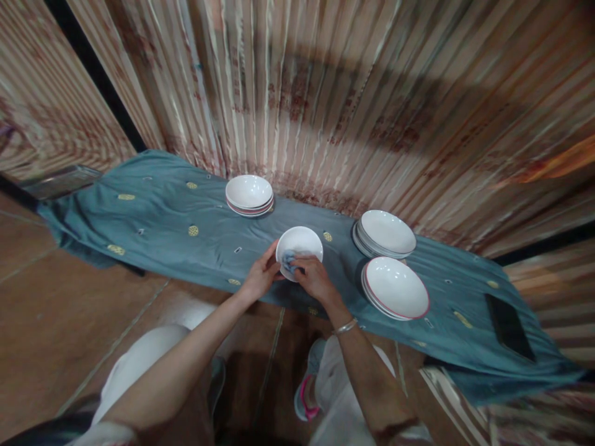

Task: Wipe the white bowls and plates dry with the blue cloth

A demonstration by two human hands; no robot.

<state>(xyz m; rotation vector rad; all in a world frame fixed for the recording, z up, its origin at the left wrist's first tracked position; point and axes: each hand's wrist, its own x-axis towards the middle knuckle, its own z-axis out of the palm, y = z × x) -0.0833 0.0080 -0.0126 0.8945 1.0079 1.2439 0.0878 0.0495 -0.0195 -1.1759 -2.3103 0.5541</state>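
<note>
A small white bowl (304,240) is tilted up toward me near the front middle of the cloth-covered table. My left hand (263,272) grips its left side, thumb near the rim and fingers around the outside. Inside the bowl, my right hand (316,277) is closed on a bluish crumpled cloth (289,260) and presses it against the lower left of the inner surface. The fingers hide part of the cloth. Whether the bowl's base touches the table cannot be seen.
A bowl stack (250,192) stands at the back, left of my hands. To the right are two more stacks, white plates (388,232) behind and red-rimmed bowls (397,288) in front. A dark phone (510,326) lies near the right end of the green tablecloth (162,214). Curtains hang behind.
</note>
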